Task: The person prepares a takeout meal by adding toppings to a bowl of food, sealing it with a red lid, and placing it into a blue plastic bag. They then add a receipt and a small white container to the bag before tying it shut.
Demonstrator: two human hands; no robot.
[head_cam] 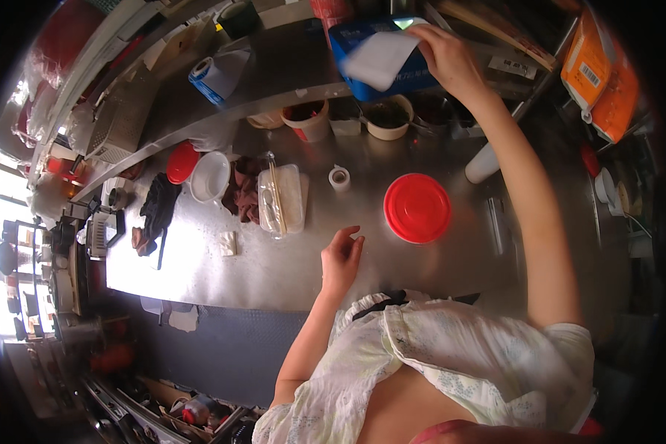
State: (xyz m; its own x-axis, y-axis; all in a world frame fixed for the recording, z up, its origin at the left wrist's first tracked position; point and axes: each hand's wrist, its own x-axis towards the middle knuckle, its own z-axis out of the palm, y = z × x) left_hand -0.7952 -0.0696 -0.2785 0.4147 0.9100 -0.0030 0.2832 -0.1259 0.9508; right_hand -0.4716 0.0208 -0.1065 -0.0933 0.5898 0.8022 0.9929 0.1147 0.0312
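My right hand reaches up to the shelf and grips a white paper tissue, blurred. Right behind it sits a blue printed pack, partly covered by the tissue. My left hand hovers over the steel counter with nothing in it, its fingers bent and the thumb apart. To its right stands a round tub with a red lid. A small white roll is just beyond that hand, and a clear lidded box with wrapped chopsticks on top lies to the left.
Under the shelf edge stand a tub of red contents and a bowl of dark green food. Farther left are a white tub, a red lid and dark cloths. Orange packets hang at the upper right.
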